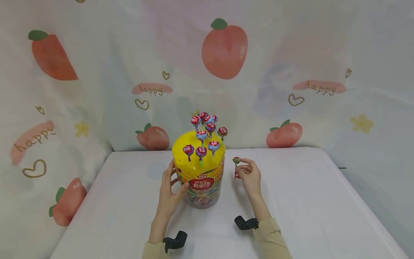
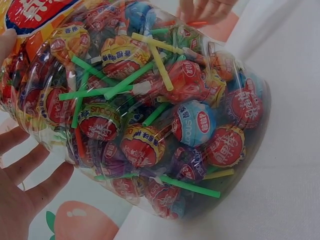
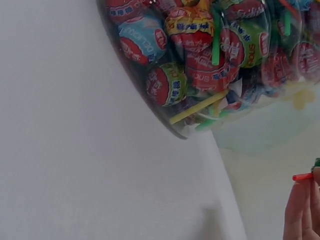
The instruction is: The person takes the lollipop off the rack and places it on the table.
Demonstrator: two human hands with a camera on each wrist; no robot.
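A tall clear plastic tub [image 1: 204, 197] full of wrapped lollipops stands on the table, topped by a yellow lid [image 1: 182, 145]. Several lollipops [image 1: 201, 151] stick up out of this lid. My left hand [image 1: 169, 197] holds the tub's left side, thumb at the front by the red label and fingers spread round the side. To the right of the tub and apart from it, my right hand [image 1: 252, 178] pinches a green-wrapped lollipop [image 1: 236, 160] upright by its red stick [image 3: 302, 177]. Most of that hand is out of frame in the right wrist view.
A white cloth covers the table [image 1: 291, 201]. Behind it hangs a backdrop [image 1: 258, 32] printed with peaches, hearts and "happy". Each wrist wears a black camera mount, one [image 1: 176, 240] on the left and another [image 1: 246, 223] on the right.
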